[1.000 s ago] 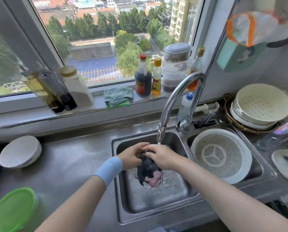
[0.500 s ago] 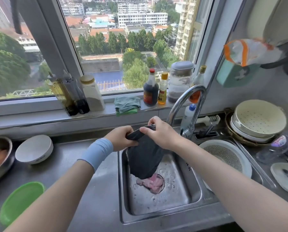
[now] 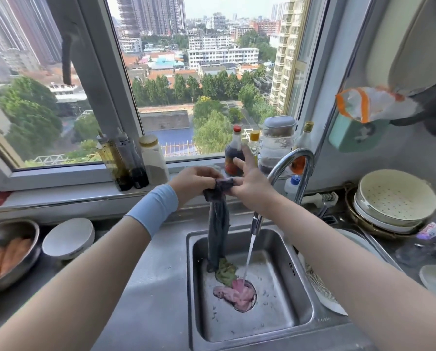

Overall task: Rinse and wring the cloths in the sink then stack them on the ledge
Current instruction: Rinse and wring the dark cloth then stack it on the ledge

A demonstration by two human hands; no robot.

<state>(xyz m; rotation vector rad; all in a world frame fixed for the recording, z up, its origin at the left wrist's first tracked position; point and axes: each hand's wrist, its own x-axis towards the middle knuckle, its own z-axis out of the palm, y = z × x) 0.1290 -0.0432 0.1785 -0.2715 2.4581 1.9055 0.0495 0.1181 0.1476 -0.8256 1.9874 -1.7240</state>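
A: How many cloths do you count?

B: Three. A dark cloth (image 3: pixel 218 224) is up in both hands. A green cloth (image 3: pixel 225 271) and a pink cloth (image 3: pixel 237 292) lie on the floor of the sink (image 3: pixel 282 307).

A: How is the dark one held?

B: The left hand (image 3: pixel 194 181), which has one pale blue wristband (image 3: pixel 153 209) on its wrist, has its fingers curled round the bunched top end. The right hand (image 3: pixel 249 183) pinches that same end from the other side with its thumb, and two of its fingers stick up free. Both hands are above the sink's back edge, in front of the ledge (image 3: pixel 59 196).

A: And the cloth below the grip?

B: It hangs straight down from the hands as a narrow, twisted strip. Its lower end reaches the sink floor near the back left corner and touches the green cloth.

A: The other two?

B: The green one is crumpled just right of that hanging end. The pink one touches it and lies over the drain. A single stream of water (image 3: pixel 248 257) from the one tap (image 3: pixel 293 158) falls right of the hanging cloth and lands on the pink one.

A: What's on the ledge?

B: Three bottles (image 3: pixel 133 163) stand left of the hands. Four containers (image 3: pixel 277 143) stand to the right, partly behind the raised fingers.

A: The counter?

B: One white bowl (image 3: pixel 68 236) is left of the sink, and one metal bowl (image 3: pixel 9 252) sits at the left edge. A stack of cream colanders (image 3: pixel 396 198) is at the right.
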